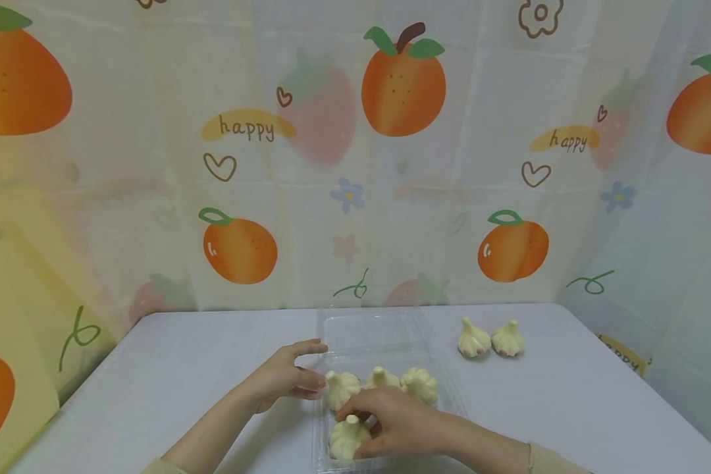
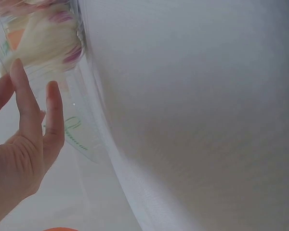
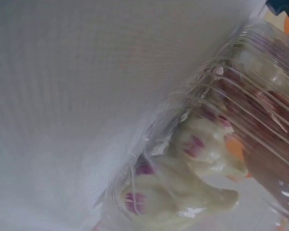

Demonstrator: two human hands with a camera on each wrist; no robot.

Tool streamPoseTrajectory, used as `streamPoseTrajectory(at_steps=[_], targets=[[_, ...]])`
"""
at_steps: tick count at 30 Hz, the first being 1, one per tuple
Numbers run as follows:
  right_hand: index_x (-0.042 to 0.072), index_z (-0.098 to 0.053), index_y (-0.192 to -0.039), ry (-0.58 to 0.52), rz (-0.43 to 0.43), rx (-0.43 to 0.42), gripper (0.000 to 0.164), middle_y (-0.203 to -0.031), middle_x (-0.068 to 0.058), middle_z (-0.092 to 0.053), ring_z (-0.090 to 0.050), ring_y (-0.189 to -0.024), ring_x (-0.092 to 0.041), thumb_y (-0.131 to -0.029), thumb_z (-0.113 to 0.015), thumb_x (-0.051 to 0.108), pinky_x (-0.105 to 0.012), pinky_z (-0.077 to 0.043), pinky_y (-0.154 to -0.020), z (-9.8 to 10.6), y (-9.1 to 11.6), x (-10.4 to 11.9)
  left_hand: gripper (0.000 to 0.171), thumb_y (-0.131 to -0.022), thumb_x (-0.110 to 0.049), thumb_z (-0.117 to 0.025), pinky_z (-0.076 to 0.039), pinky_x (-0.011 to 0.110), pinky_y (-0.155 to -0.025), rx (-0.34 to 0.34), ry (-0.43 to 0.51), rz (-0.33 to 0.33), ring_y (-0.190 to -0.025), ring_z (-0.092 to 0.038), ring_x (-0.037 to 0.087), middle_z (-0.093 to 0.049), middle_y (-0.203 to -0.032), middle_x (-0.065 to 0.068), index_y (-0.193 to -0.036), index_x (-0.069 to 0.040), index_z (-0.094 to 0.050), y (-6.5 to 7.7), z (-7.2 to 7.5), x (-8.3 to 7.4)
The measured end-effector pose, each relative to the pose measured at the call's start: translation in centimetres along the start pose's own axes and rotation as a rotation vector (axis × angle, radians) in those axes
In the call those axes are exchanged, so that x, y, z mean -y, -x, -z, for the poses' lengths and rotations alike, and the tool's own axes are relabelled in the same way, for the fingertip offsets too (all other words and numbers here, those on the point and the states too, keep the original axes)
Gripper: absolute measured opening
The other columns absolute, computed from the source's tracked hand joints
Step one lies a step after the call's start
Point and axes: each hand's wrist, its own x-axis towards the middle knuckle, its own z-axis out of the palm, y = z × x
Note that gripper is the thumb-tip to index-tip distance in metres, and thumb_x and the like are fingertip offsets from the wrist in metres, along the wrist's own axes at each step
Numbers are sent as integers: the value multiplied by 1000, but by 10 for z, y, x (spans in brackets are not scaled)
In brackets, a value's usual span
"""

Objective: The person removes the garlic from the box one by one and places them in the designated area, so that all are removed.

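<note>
A clear plastic box (image 1: pixel 450 394) lies on the table, its hinged lid (image 1: pixel 370 329) folded back. My right hand (image 1: pixel 405 421) reaches into it and holds a garlic bulb (image 1: pixel 346 440) between thumb and fingers at the front left. Behind that bulb sit a left bulb (image 1: pixel 342 390), a middle bulb (image 1: pixel 381 377) partly covered by my right hand, and a right bulb (image 1: pixel 420 386). Along the box's left side, my left hand (image 1: pixel 281 378) has its fingers loosely extended. In the left wrist view, its fingertips are close to the wall, with a purple-marked bulb (image 2: pixel 50 38) visible through it; contact is unclear.
Two more garlic bulbs stand side by side at the back right of the table, a left one (image 1: pixel 473 340) and a right one (image 1: pixel 508 340). A fruit-printed curtain (image 1: pixel 403 197) hangs behind the white table (image 1: pixel 213 355).
</note>
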Motion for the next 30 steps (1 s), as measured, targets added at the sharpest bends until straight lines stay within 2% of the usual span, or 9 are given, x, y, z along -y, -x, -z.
streamPoseTrajectory(at_steps=[11, 17, 24, 28, 30], targets=[[14, -67, -121, -16, -7, -27, 43, -102, 8, -67, -52, -86, 10, -81, -81, 21, -7, -55, -70, 4, 0, 4, 73, -83, -3, -72, -64, 33, -81, -6, -10, 4, -88, -66, 13, -16, -165, 21, -147, 5, -39, 1, 0, -1], [17, -68, -120, 14, 12, -59, 43, -98, 9, -67, -51, -83, 10, -80, -82, 23, -7, -54, -68, 4, 1, 2, 72, -83, -3, -72, -64, 33, -81, -8, -10, 6, -87, -66, 12, -16, -165, 22, -147, 6, -39, 1, 0, -1], [19, -69, -118, 14, 9, -67, 43, -89, 11, -64, -52, -73, 7, -78, -83, 25, -8, -52, -64, 9, 1, 3, 72, -83, -3, -73, -64, 33, -81, -5, -10, 4, -88, -66, 12, -16, -165, 22, -146, 6, -39, 2, -1, -3], [22, -69, -118, -8, -17, -73, 43, -93, 11, -65, -54, -73, 6, -77, -83, 25, -9, -53, -65, 13, 3, 4, 72, -83, -2, -72, -64, 33, -81, -9, -11, 6, -87, -67, 12, -16, -164, 22, -146, 6, -39, 1, -1, -3], [22, -69, -118, -29, -29, -84, 43, -100, 10, -68, -58, -80, 6, -77, -83, 23, -10, -55, -68, 16, 6, 5, 72, -83, -2, -72, -64, 33, -80, -13, -11, 9, -86, -67, 12, -16, -164, 22, -146, 6, -39, 1, -1, -2]])
